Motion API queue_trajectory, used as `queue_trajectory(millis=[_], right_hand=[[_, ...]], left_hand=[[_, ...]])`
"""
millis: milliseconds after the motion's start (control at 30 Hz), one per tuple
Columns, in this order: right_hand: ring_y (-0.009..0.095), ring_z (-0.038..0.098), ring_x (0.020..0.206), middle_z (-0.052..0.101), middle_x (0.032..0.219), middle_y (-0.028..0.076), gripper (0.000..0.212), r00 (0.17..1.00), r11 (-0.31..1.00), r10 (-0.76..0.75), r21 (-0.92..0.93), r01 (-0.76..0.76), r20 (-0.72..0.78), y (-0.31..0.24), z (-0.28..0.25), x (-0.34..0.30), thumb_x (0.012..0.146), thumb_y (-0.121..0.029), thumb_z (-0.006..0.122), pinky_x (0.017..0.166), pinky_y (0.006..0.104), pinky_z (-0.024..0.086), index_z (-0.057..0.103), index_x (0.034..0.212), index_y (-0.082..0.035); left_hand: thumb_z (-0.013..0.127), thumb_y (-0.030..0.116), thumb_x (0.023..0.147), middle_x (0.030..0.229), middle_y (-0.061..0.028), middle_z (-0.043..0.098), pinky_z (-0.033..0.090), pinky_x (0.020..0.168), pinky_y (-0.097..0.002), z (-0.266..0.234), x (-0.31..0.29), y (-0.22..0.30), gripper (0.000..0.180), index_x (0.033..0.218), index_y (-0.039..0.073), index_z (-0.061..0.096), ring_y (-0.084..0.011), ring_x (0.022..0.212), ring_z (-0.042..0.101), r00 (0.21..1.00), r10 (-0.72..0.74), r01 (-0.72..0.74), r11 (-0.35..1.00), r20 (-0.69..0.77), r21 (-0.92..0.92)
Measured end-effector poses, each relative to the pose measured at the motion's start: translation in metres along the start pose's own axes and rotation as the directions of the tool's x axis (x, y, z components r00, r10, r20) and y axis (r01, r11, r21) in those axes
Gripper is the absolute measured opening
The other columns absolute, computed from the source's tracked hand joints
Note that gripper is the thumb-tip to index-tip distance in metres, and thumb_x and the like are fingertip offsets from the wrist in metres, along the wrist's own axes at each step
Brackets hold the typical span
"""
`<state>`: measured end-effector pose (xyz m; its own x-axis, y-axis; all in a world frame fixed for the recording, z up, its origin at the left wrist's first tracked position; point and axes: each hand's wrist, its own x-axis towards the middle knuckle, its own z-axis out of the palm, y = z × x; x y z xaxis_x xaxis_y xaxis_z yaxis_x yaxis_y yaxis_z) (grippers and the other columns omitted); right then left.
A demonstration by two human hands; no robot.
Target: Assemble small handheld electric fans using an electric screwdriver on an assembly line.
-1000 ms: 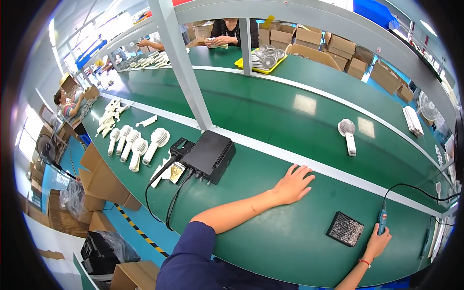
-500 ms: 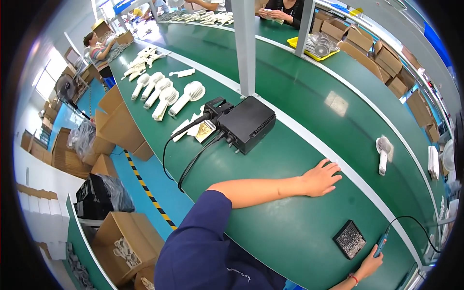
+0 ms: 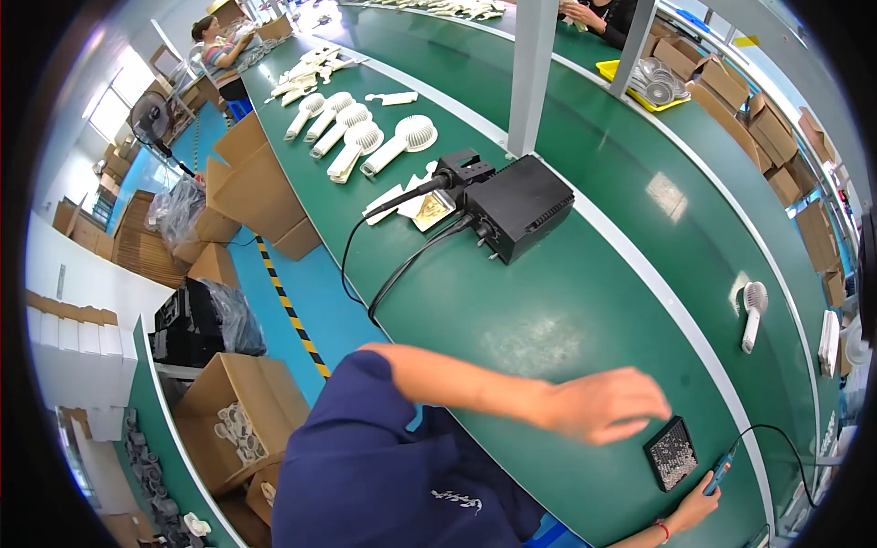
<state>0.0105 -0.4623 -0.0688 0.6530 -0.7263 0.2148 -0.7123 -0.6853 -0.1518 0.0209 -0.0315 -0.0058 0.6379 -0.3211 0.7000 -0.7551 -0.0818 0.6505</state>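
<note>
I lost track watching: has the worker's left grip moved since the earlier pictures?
Yes: the left grip has moved away from the white rail, toward the black tray.

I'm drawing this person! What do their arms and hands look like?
The left arm has a short navy sleeve, bare below it. The left hand is blurred, gloveless. The right hand is gloveless too, with a thin red bracelet at its wrist.

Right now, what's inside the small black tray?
Small silvery pieces, densest toward the end nearer the person; a darker area shows toward the far end of the black tray. The floor beneath the pieces is covered; they're too small to identify.
</note>
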Motion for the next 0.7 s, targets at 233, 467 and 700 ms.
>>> queue_trajectory(millis=[233,467,700], right_hand=[[0.035,0.062,0.097,0.065,0.111,0.014,0.067,0.986,0.986,-0.159,0.035,0.161,-0.051,0.008,0.015,0.008,0.087,-0.066,0.049,0.077,0.0452,0.05,0.062,0.122,-0.01],[0.042,0.063,0.077,0.066,0.086,0.024,0.055,0.895,0.939,-0.34,-0.05,0.34,-0.288,-0.019,-0.016,-0.03,0.082,-0.052,0.067,0.068,0.0501,0.05,0.067,0.094,0.002],[0.041,0.062,0.079,0.065,0.089,0.023,0.048,0.897,0.939,-0.341,-0.061,0.338,-0.281,-0.03,-0.021,-0.037,0.084,-0.046,0.066,0.071,0.0481,0.05,0.066,0.095,0.002]], left_hand=[[0.059,0.005,0.09,0.107,-0.0099,0.064,0.048,0.09,-0.0379,-0.011,-0.118,0.044,0.022,0.111,0.002,0.063,-0.0266,0.103,0.059,0.82,-0.571,0.571,0.821,-0.023,-0.01],[0.06,0.004,0.089,0.095,-0.0057,0.068,0.05,0.084,-0.0355,0.006,-0.12,0.046,0.017,0.105,0.004,0.066,-0.0231,0.093,0.063,0.774,-0.586,0.628,0.76,-0.24,0.167],[0.059,0.006,0.087,0.088,-0.0061,0.069,0.052,0.067,-0.0357,-0.103,-0.107,0.053,0.01,0.094,0.004,0.067,-0.0238,0.075,0.064,0.958,-0.105,0.178,0.947,-0.268,0.268]])
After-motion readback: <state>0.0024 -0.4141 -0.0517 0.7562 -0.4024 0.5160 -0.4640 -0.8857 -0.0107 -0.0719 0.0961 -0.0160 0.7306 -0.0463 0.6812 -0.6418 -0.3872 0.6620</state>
